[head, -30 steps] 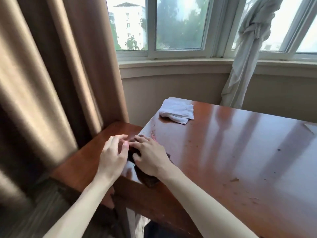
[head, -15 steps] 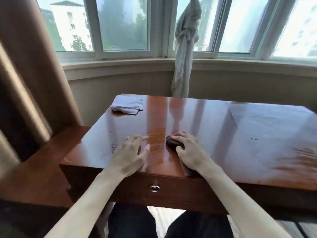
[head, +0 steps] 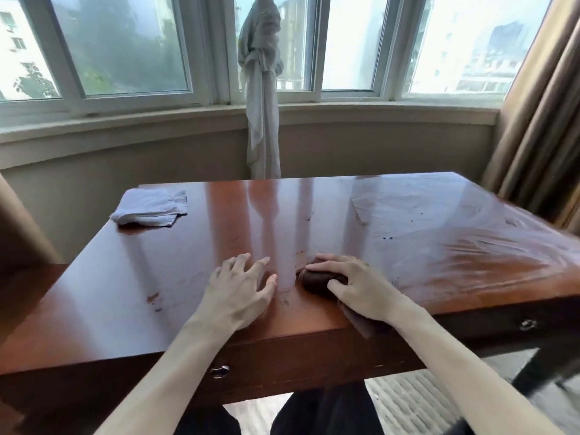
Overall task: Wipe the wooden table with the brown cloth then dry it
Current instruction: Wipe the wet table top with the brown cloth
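The glossy wooden table (head: 329,215) fills the middle of the head view. My right hand (head: 357,287) grips the bunched brown cloth (head: 317,279) and presses it on the tabletop near the front edge; a tail of the cloth hangs over that edge under my wrist. My left hand (head: 241,290) rests on the wood just left of the cloth, fingers spread, holding nothing. A folded white cloth (head: 150,207) lies at the table's far left corner. Small dark specks and smears dot the surface, and streaks show on the right half.
A lower wooden surface (head: 28,296) adjoins the table on the left. Brown curtains (head: 539,120) hang at the right, a knotted white curtain (head: 262,89) by the window behind. Drawer knobs (head: 219,370) sit in the front panel. My legs are under the table.
My right hand has slid the brown cloth from the table's left front corner rightward along the front edge. My left hand followed onto the tabletop. The view turned right.
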